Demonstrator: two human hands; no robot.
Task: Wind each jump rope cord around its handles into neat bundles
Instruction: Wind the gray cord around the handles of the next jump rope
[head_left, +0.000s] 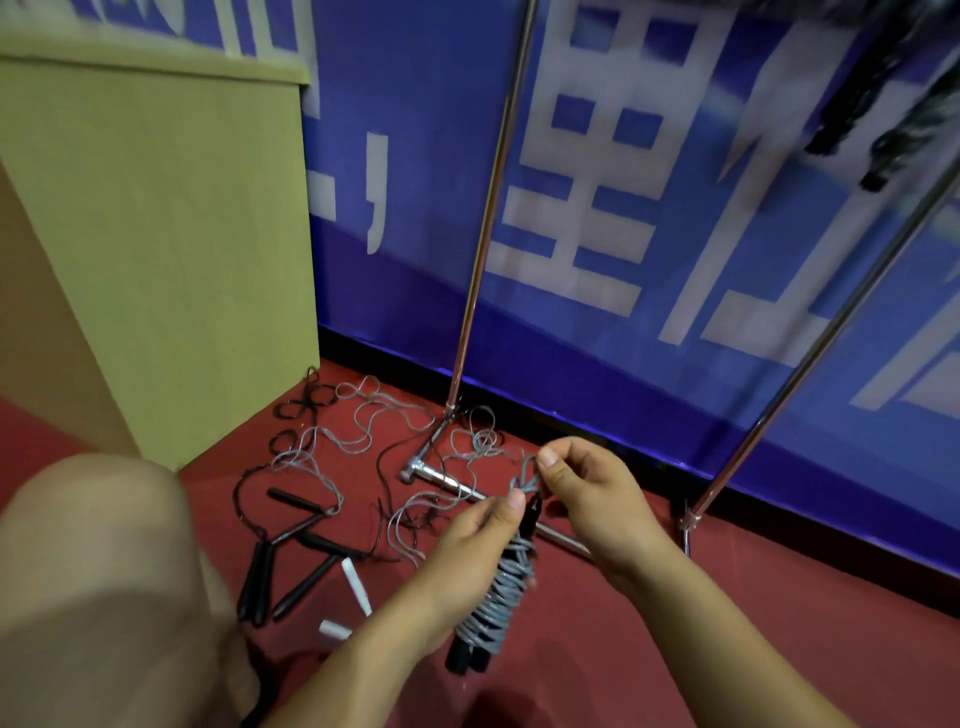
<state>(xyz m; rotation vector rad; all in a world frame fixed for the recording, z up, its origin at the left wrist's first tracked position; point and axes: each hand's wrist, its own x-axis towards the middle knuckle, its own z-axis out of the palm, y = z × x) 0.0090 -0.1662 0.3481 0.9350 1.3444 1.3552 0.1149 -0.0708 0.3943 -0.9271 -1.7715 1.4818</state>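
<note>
left hand (470, 540) grips wound bundle (498, 597) | right hand (582, 488) pinches grey cord (525, 480) | loose ropes (322, 457), rack foot (441, 478) behind

Shiny chrome metal rack poles (480, 249) stand on matt red floor (675, 623), beside a glossy blue printed banner (727, 312), matt black plastic handles (291, 501) and dull cardboard box (182, 260).

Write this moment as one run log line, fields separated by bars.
left hand: grips wound bundle | right hand: pinches grey cord end | floor: loose ropes not yet wound
</note>
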